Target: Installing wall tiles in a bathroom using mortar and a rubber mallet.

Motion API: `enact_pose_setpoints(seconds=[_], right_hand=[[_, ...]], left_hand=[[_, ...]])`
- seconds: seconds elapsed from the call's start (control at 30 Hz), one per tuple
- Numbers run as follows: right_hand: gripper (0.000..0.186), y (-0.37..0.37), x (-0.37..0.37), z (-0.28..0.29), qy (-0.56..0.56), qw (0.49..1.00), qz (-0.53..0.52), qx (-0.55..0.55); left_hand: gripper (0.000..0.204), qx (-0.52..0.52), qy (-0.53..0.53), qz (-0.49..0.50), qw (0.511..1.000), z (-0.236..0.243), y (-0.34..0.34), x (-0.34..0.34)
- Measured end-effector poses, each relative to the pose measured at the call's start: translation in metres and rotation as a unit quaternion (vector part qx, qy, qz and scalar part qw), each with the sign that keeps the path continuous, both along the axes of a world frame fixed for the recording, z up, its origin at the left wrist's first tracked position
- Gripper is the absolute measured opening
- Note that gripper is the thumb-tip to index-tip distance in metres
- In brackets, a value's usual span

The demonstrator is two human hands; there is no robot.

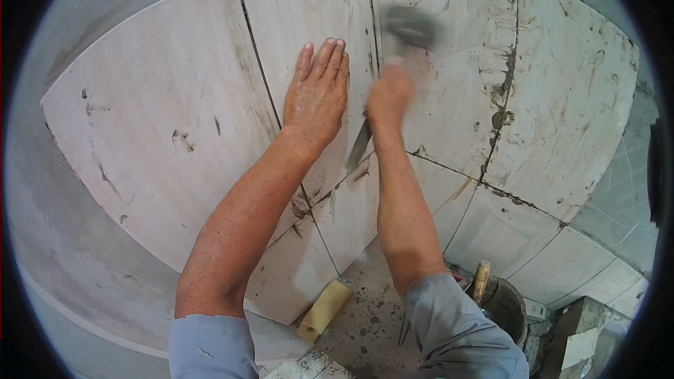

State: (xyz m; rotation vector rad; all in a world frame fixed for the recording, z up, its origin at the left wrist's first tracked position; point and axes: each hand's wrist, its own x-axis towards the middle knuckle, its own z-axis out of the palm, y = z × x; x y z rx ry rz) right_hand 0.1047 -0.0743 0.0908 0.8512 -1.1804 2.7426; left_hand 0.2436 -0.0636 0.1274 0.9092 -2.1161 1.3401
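Note:
My left hand (317, 95) lies flat against a pale, mortar-smeared wall tile (302, 10), its fingers stretched out close together and pointing up. A mallet with a dark head (413, 27) is gripped in my right hand (390, 102), fingers wrapped around its handle (360, 143). Motion blurs the mallet head and that hand. The head is over the neighbouring tile (442, 109); I cannot tell whether it touches. Dark joints separate the tiles, and mortar is smeared along the right-hand joint (501, 102).
Below the wall, a yellow sponge-like block (324, 311) rests near the lower tiles. A dark bucket (511, 307) with a wooden-handled tool (481, 279) stands beside my right sleeve. Further right is a rough grey block (570, 337). Speckled floor (372, 295) shows between my arms.

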Motion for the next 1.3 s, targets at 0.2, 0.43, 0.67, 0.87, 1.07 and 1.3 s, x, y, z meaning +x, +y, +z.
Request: enact_pose_setpoints(seconds=[0.2, 0.43, 0.67, 0.87, 1.07, 1.3], right_hand=[[0.045, 0.028, 0.016, 0.017, 0.158, 0.983, 0.042, 0.083], [0.040, -0.015, -0.016, -0.012, 0.280, 0.936, -0.201, 0.066], [0.041, -0.005, -0.029, -0.033, 0.153, 0.985, -0.054, 0.067], [0.042, 0.025, -0.010, -0.014, 0.182, 0.964, 0.100, 0.163], [0.043, 0.021, -0.004, -0.023, 0.222, 0.957, 0.027, 0.186], [0.038, 0.009, -0.008, -0.033, 0.209, 0.963, -0.034, 0.163]], left_hand=[[0.080, 0.006, 0.006, 0.010, 1.000, 0.001, -0.005, 0.009], [0.084, 0.014, 0.028, 0.023, 0.999, -0.004, -0.005, -0.005], [0.085, 0.003, 0.034, 0.033, 0.999, -0.001, -0.001, -0.016], [0.086, 0.040, 0.051, 0.021, 0.998, 0.000, 0.000, -0.009], [0.085, 0.029, 0.063, 0.011, 0.998, -0.001, -0.001, -0.002], [0.085, 0.021, 0.049, 0.028, 0.998, -0.005, -0.004, -0.012]])
